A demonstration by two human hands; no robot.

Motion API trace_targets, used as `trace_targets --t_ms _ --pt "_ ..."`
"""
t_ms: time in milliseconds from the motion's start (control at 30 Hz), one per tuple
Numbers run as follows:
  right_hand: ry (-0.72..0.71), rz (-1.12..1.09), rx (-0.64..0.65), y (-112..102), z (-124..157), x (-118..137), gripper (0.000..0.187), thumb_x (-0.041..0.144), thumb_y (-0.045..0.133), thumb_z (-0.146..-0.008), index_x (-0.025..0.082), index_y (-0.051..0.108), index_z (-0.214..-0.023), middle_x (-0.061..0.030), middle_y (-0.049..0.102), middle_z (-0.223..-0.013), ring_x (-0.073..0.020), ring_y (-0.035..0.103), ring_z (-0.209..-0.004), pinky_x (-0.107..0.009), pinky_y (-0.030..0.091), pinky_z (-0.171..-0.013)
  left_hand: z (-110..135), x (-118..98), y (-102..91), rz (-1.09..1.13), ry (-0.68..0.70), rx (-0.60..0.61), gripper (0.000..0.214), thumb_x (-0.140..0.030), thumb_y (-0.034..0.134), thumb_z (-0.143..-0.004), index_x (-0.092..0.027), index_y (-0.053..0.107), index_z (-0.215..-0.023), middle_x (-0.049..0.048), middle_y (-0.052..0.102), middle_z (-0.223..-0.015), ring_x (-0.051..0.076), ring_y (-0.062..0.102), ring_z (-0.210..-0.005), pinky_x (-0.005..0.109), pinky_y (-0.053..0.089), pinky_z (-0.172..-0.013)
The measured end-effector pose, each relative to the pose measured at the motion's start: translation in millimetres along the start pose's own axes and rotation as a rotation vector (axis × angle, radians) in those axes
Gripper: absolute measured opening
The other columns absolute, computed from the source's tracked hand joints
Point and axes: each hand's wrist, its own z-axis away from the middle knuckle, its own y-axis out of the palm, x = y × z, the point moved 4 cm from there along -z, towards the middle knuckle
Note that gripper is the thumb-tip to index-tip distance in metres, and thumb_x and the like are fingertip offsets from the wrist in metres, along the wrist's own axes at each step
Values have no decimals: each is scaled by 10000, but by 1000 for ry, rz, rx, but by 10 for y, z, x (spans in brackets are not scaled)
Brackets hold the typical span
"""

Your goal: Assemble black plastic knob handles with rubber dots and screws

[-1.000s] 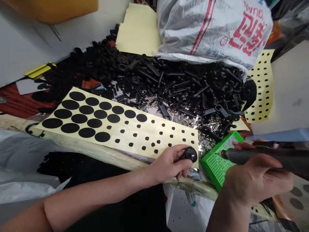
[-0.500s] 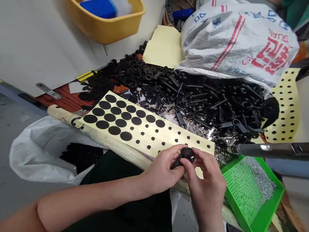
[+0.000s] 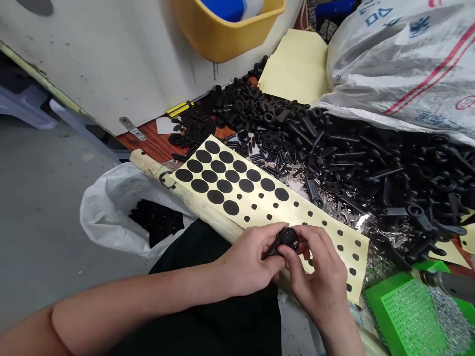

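Note:
My left hand (image 3: 248, 264) and my right hand (image 3: 318, 277) meet at the table's near edge, both pinched on one small black plastic part (image 3: 285, 240) with a round head. The part sits over the near edge of a pale yellow backing sheet (image 3: 334, 236) that carries large and small black round stickers (image 3: 224, 186). Behind the sheet lies a big heap of black plastic lever parts (image 3: 371, 158) mixed with shiny small metal pieces (image 3: 374, 230).
A green perforated tray (image 3: 408, 316) with metal bits sits at the lower right, a grey tool tip (image 3: 445, 283) resting over it. A white bag (image 3: 107, 207) holding black parts hangs at the left. A woven sack (image 3: 401, 64) and a yellow bin (image 3: 222, 34) stand behind.
My right hand let go of the grey tool and came over to the black part held by my left hand. The view swung left and down.

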Motion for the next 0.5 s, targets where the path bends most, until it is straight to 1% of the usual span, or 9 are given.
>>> trace_targets --t_ms 167,300,400,500 --pt "-73 -58 160 63 -119 47 300 106 537 -857 177 501 -1147 -68 551 -940 -156 548 -776 -279 500 -639 84 -5 -188 -65 -50 6 314 -37 489 -757 -154 578 -1035 -62 512 -650 47 493 -478 153 412 -444" --pt "-120 -116 270 129 -193 78 306 118 542 -861 188 512 -1157 -73 562 -951 -172 572 -814 -295 523 -672 114 23 -294 -33 -108 57 429 -54 516 -744 -151 552 -1160 -57 499 -626 75 517 -483 163 430 -414" --pt "-139 -122 275 191 -232 129 333 121 549 -864 179 513 -1191 -85 573 -980 -173 587 -843 -298 536 -708 120 32 -360 34 -117 46 474 -57 535 -735 -143 519 -1201 -55 503 -629 75 514 -469 171 437 -413" --pt "-131 -200 213 217 -253 164 392 117 562 -866 202 509 -1244 -83 585 -1014 -166 603 -907 -278 543 -752 145 4 -426 81 -130 25 461 -75 553 -732 -152 503 -1183 -50 517 -658 68 505 -476 174 434 -433"
